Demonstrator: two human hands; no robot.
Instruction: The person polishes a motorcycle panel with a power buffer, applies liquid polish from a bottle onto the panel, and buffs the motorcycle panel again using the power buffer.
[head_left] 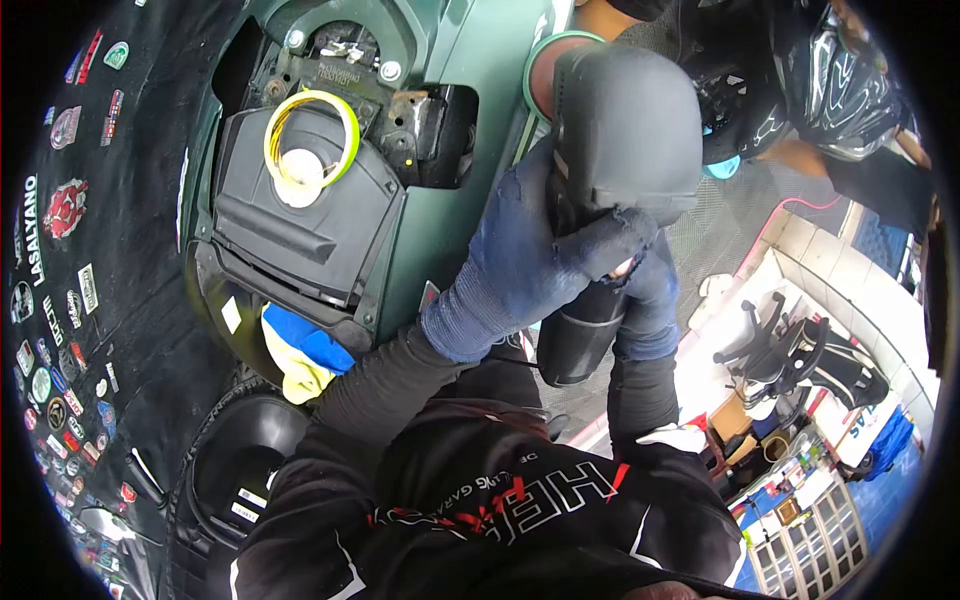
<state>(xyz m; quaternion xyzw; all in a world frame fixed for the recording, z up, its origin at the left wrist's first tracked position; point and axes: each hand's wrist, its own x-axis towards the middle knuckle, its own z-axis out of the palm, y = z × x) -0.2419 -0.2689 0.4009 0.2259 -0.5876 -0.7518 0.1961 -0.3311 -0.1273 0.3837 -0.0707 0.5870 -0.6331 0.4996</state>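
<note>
Between one and two o'clock, the left hand (530,245), in blue knit, had its fingers wrapped around a black plastic block-ended device (628,120). The right hand (652,290) was against it, finger closure hidden. Pick-up seemed done, setting-down left. Yellow-green ring-shaped tape (349,140) lay at ten o'clock.

Here, gloved hands close together, just right of centre! Left arm (395,375) slanting from lower left, left hand (520,245) fingers curled. Right forearm (640,400) near upright, right hand (652,285) curled too, partly hidden.
</note>
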